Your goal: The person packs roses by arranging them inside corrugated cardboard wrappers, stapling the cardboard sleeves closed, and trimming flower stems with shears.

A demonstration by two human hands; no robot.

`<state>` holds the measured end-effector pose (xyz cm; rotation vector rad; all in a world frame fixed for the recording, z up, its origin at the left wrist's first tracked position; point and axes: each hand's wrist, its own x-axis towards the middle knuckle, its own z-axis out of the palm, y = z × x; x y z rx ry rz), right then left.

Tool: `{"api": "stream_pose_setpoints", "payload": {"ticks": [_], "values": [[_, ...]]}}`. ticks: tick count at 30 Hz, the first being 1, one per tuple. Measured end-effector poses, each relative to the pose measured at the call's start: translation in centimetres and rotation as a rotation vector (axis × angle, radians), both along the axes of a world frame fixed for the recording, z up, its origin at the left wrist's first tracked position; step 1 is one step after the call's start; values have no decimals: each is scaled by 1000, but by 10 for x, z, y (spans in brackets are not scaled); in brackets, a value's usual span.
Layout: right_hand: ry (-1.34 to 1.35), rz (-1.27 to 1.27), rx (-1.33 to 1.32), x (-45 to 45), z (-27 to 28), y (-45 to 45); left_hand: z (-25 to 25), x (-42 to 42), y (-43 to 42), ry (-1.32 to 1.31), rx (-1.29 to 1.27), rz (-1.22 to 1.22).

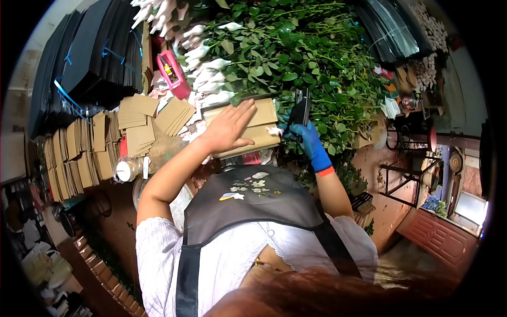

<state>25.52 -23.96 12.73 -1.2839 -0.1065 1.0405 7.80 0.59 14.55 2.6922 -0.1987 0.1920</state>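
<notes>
My bare left hand [231, 128] lies flat, fingers stretched out, on a piece of brown cardboard [263, 138] in front of my apron. In a blue glove, my right hand [305, 138] is closed around a black stapler-like tool [300, 110] that points away from me. A small pale pink scrap or petal [274, 131] shows at the cardboard's right edge, close to the glove. Beyond both hands lies a big heap of leafy green stems [296, 47]. White-wrapped flower heads [214, 79] stick out along its left side.
Loose cardboard pieces [138, 113] and upright cardboard stacks [79, 153] stand at left, near a white-lidded jar [125, 170]. A pink plastic holder [173, 75] sits behind them. Black sheets are bundled at upper left [105, 47] and upper right [393, 31]. A dark metal frame [406, 177] stands at right.
</notes>
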Motion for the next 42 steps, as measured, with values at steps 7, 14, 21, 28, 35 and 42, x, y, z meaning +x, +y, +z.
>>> {"api": "stream_pose_setpoints", "payload": {"ticks": [7,14,21,28,35,42], "values": [[-845,410,-532,-15,54,-15,-17,-7,-15,96,161,-24],[-1086,893,-969,-26,58,-13,-11,-6,-16,102,177,-28],[-1005,855,-863,-24,45,-14,-13,-7,-16,68,166,-14],[-1170,704,-840,-16,53,-26,-7,-11,-23,53,-179,115],[-678,647,-317,-70,106,9,31,-49,-95,-57,-1374,458],[-1280,297,-691,-31,17,25,-1,-102,-27,-320,-1214,1003]]}}
